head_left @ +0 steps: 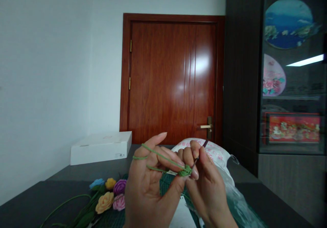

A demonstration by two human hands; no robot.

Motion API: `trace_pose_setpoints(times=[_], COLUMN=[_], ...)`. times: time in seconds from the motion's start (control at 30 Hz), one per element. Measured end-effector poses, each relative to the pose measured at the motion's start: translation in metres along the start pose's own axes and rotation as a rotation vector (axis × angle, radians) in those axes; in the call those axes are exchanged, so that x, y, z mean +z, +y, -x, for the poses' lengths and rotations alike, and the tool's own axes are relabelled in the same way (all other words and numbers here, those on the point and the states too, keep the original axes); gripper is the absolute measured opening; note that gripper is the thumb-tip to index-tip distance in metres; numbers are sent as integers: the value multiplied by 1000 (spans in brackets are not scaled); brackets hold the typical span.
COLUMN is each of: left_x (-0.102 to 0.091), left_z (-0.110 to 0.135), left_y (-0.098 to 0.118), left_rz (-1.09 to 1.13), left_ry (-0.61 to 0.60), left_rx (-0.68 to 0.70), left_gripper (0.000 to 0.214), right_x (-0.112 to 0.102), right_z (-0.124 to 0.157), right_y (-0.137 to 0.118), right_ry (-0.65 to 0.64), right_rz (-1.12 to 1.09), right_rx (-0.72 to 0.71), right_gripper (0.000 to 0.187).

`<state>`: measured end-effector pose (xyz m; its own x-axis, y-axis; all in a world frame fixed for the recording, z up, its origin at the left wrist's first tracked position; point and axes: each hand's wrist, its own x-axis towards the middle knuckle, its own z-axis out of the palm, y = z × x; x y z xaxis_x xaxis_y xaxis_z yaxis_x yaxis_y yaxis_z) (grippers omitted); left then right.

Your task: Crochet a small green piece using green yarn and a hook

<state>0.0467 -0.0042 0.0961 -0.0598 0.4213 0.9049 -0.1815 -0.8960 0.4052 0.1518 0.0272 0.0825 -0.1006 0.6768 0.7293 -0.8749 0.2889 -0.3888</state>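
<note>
Your left hand (145, 190) is raised in front of you, palm toward you, fingers angled up and right. Green yarn (158, 155) loops around the fingers, and your thumb and fingertips pinch a small crocheted piece (186, 171), a knotted green cluster held in the air between your hands. Your right hand (206, 183) is closed around a slim dark crochet hook (203, 147), whose tip points down and left into the piece while its shaft runs diagonally up and right. Below, crocheted roses (107, 195) with green stems lie on a dark table (33, 200), beside a green cutting mat (167, 183).
</note>
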Motion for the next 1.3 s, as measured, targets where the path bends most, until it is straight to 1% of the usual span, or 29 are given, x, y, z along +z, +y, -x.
trace_pose_setpoints(times=[0.17, 0.3, 0.43, 0.57, 0.7, 0.8, 1.07, 1.2, 1.3], left_x=[0, 0, 1, 0, -1, -1, 0, 3, 3], left_z=[0, 0, 1, 2, 3, 3, 1, 1, 1], left_y=[1, 0, 0, 1, 0, -1, 0, -1, -2], left_rz=[-11, -14, -16, -52, -79, -86, -114, -98, -99], left_ry=[17, 35, 89, 68, 78, 64, 48, 103, 102], left_rx=[-3, -13, -8, 4, -20, 9, 8, -21, -30], left_gripper=[66, 65, 64, 64, 64, 64, 65, 63, 63], right_x=[0, 0, -1, -2, -2, -3, -4, -3, -4], right_z=[0, 0, 2, 3, 4, 7, 14, 13, 15], right_y=[-2, -3, -6, -12, -18, -24, -39, -44, -47], right_ry=[-8, 6, -28, -61, -92, -104, -196, -224, -246], right_rz=[48, 118, 270, 390, 488, 595, 890, 996, 1061], right_rx=[-26, -84, -203, -293, -389, -461, -585, -614, -634], right_gripper=[31, 30, 27, 25, 22, 19, 13, 12, 10])
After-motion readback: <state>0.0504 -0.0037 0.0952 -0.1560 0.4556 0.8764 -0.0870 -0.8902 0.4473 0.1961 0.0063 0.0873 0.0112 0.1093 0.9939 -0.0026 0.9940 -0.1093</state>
